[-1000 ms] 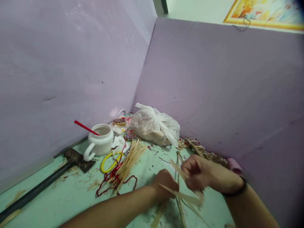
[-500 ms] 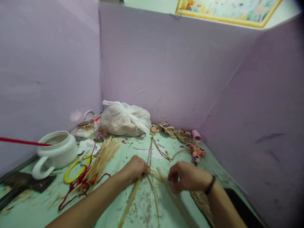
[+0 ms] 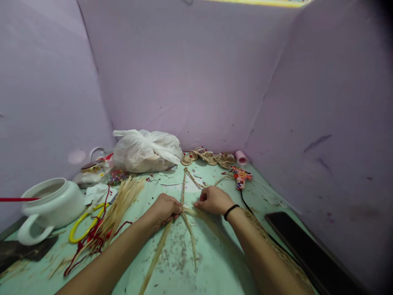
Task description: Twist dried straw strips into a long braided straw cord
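Observation:
A thin braid (image 3: 184, 186) of pale straw runs away from me along the table, and its loose strands spread out at the near end. My left hand (image 3: 166, 209) is closed, pinching the braid where the strands part. One flat strand (image 3: 155, 262) trails from under it toward me, and a narrower strand (image 3: 190, 237) hangs between the hands. My right hand (image 3: 215, 200) is closed too, with thumb and fingers on another straw strand (image 3: 211, 225) just right of the braid's end. That strand slants down to the right.
At left are a white pot (image 3: 57, 205), yellow-handled scissors (image 3: 80, 229), red yarn (image 3: 92, 241) and a straw bundle (image 3: 123, 205). A plastic bag (image 3: 147, 151), small woven sandals (image 3: 208, 157), a pink spool (image 3: 242, 158) and a patterned glue gun (image 3: 242, 176) lie farther back. A black slab (image 3: 303, 246) lies right.
My right hand has moved in toward the left hand and closed on a strand. The view has tilted down and shifted right. My left hand keeps its pinch.

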`<state>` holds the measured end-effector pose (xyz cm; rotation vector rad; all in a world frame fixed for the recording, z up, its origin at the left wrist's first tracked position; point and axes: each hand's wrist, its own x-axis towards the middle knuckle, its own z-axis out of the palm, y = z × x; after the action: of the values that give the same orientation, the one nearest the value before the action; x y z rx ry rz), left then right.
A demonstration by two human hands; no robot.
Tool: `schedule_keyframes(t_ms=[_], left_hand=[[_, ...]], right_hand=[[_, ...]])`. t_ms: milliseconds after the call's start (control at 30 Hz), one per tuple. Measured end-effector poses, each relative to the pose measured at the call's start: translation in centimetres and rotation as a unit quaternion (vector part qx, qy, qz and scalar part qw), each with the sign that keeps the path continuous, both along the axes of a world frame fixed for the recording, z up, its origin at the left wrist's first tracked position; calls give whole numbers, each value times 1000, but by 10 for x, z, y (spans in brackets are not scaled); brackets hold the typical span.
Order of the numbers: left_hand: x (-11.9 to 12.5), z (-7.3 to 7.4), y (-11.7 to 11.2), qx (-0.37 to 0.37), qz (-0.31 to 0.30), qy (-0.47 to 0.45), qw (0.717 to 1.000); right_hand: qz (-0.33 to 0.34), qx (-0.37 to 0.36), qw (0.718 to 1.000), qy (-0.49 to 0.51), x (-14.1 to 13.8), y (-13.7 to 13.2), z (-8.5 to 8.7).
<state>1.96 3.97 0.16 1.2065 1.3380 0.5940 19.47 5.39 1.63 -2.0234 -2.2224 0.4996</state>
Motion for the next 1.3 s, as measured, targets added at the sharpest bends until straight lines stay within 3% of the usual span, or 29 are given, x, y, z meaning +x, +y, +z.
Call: schedule_keyframes(t_ms=[267, 433, 633, 733, 867, 967, 1100, 1233, 1300], left_hand=[[-1, -7, 1, 29, -8, 5, 1000], [-1, -1, 0, 16, -8, 11, 1000], [-4, 6, 0, -8, -16, -1, 1000], [-5, 7, 0, -11, -20, -6, 1000], [-5, 6, 1, -14, -23, -11, 1000], [-5, 5, 1, -9, -19, -14, 1000], [-5, 5, 1, -12, -20, -15, 1000], [-5, 6, 1, -17, -18, -18, 1000], [-5, 6, 2, -19, -17, -19, 999]], right_hand=[[29, 23, 999, 10, -5, -13, 5], [37, 45, 988, 142, -5, -4, -7], [53, -11, 957, 285, -15, 0, -29], [41, -60, 940, 335, -19, -5, -25], [-43, -163, 882, 441, -22, -12, -15], [-72, -186, 858, 474, -25, -14, -13], [-69, -150, 871, 463, -28, -11, -19], [-34, -100, 909, 403, -25, -6, -28], [-15, -38, 931, 363, -23, -4, -30]])
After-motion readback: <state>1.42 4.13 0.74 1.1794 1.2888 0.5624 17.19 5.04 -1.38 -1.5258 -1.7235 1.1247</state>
